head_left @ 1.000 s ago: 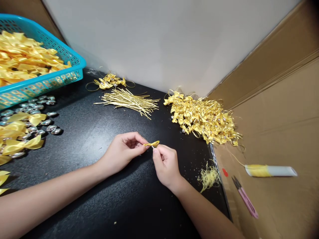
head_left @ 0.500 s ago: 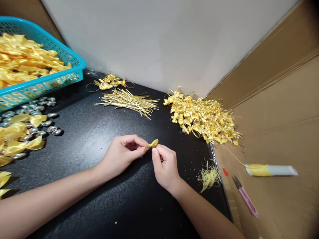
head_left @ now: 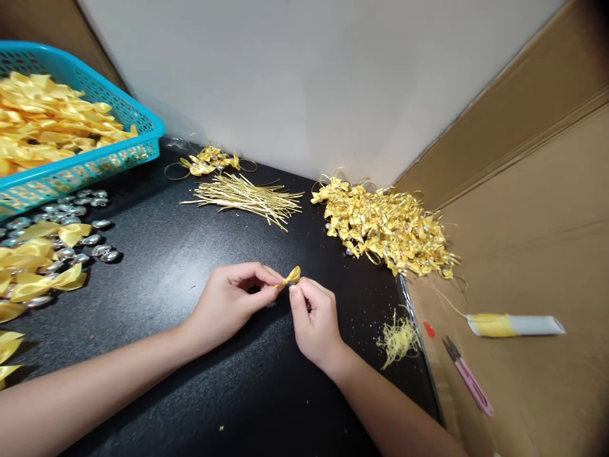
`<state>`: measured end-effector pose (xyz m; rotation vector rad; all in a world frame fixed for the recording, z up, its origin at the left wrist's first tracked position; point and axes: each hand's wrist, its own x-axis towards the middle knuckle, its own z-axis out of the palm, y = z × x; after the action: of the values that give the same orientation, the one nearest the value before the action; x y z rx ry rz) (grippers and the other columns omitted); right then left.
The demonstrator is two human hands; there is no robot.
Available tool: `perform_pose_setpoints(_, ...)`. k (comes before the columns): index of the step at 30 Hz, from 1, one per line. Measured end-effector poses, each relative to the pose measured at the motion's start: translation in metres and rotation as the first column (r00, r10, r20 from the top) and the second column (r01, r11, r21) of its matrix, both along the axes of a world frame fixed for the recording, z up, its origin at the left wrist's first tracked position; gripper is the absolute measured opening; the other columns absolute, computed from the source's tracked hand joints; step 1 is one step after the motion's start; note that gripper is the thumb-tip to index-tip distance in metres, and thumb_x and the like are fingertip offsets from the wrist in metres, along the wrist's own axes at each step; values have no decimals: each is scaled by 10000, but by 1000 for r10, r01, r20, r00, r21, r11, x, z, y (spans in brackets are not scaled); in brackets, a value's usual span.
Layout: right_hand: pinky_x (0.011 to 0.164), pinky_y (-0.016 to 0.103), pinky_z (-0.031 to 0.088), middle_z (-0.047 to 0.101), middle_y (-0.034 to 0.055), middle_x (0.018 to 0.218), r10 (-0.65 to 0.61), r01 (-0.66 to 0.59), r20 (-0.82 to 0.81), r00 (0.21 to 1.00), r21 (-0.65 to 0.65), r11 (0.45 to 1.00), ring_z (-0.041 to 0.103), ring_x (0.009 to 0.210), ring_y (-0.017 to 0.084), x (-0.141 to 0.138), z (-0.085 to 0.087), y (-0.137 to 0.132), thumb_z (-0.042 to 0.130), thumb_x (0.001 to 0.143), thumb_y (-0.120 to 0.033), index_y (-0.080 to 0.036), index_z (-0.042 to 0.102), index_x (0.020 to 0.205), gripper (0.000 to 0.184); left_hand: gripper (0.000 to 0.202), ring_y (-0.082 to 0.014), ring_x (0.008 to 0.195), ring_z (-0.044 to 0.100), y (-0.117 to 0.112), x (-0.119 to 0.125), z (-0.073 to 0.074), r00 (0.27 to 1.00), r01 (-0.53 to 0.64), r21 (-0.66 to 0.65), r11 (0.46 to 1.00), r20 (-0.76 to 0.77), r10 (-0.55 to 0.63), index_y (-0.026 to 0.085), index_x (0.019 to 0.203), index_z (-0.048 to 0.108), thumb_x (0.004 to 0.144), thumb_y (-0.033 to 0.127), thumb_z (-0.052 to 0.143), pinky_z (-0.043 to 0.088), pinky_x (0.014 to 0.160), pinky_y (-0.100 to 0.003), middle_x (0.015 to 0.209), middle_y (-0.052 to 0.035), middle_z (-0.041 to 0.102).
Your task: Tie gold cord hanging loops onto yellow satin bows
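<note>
A small yellow ribbon bow is held between my two hands, over the middle of the black table. My left hand pinches one side of it between thumb and fingertips. From the other side, my right hand grips its lower part with the thumb against curled fingers. One loop of the bow shows above the fingertips; the rest is covered by my fingers.
Loose bows and silver beads lie left, below a blue basket of bows. Behind are gold ties and finished bows. Thread scraps, pink thread snips and a thread spool lie right.
Both hands keep their pinch on the bow and have barely moved. My left fingertips sit very slightly further left, and the whole view has shifted a little.
</note>
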<state>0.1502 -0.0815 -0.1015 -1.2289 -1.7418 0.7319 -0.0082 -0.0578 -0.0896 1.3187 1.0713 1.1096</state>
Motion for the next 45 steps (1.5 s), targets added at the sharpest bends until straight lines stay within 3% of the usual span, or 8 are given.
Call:
perform_pose_setpoints(9, 608, 252, 389, 546, 6, 672, 48, -47, -80, 996, 8, 999, 509, 643, 126, 2, 5, 0, 432, 950, -262, -193, 495, 682, 284, 80, -151, 690, 714, -2, -2, 2, 997, 26, 117, 993, -71, -18, 188, 669, 729, 729, 148, 697, 551, 661, -214, 741, -20, 771)
perform_pose_setpoints(16, 750, 322, 431, 666, 10, 721, 167, -182, 107, 980, 157, 971, 596, 708, 149, 22, 7, 12, 574, 928, -305, -203, 625, 776, 190, 76, -162, 688, 717, 2, -7, 3, 995, 5, 117, 993, -102, 7, 188, 679, 727, 739, 160, 689, 552, 643, -222, 738, -24, 769)
perform_pose_setpoints(21, 699, 307, 424, 638, -7, 668, 70, -76, 35, 997, 184, 980, 570, 645, 135, 22, 2, 14, 665, 870, -317, -198, 600, 699, 218, 111, -166, 702, 720, -2, -7, 2, 982, 116, 203, 972, -171, -81, 192, 683, 726, 775, 157, 675, 551, 673, -238, 750, -31, 768)
perform_pose_setpoints(24, 671, 297, 439, 622, 7, 735, -20, 24, -27, 999, 132, 991, 555, 689, 152, 22, 9, 13, 740, 782, -373, -200, 623, 799, 210, 121, -164, 711, 722, -2, -7, 2, 971, 147, 274, 950, -223, -86, 200, 698, 729, 782, 140, 665, 552, 675, -234, 765, -32, 771)
perform_pose_setpoints(27, 763, 324, 467, 670, 46, 882, 23, -21, -44, 999, 45, 999, 593, 845, 180, 23, 19, 14, 671, 838, -320, -207, 676, 933, 148, 117, -167, 712, 721, 0, -8, 4, 958, 176, 351, 920, -275, -78, 210, 705, 729, 779, 144, 666, 554, 677, -238, 761, -35, 771)
perform_pose_setpoints(34, 847, 346, 455, 688, 23, 835, 51, -44, -123, 991, 61, 997, 613, 884, 161, 19, 34, 21, 589, 897, -197, -202, 631, 745, 158, 103, -165, 728, 708, 8, -8, 7, 927, 258, 403, 878, -360, -107, 222, 738, 735, 783, 173, 656, 533, 697, -233, 783, -41, 769)
perform_pose_setpoints(39, 622, 267, 497, 701, 19, 881, 1, 32, -360, 933, 85, 996, 626, 701, 116, 37, 77, 41, 578, 919, -334, -222, 586, 808, 158, 129, -158, 661, 675, 13, -7, 6, 881, 274, 238, 932, -450, -144, 193, 711, 721, 796, 238, 635, 493, 650, -234, 737, -33, 753)
perform_pose_setpoints(45, 457, 234, 293, 621, -96, 581, -24, 226, -459, 888, 391, 892, 492, 458, 10, 93, 190, 73, 586, 917, -282, -233, 587, 767, 158, 173, -124, 536, 570, 18, -8, 4, 866, 269, 80, 960, -455, -205, 168, 685, 727, 783, 262, 620, 401, 524, -207, 598, -9, 692)
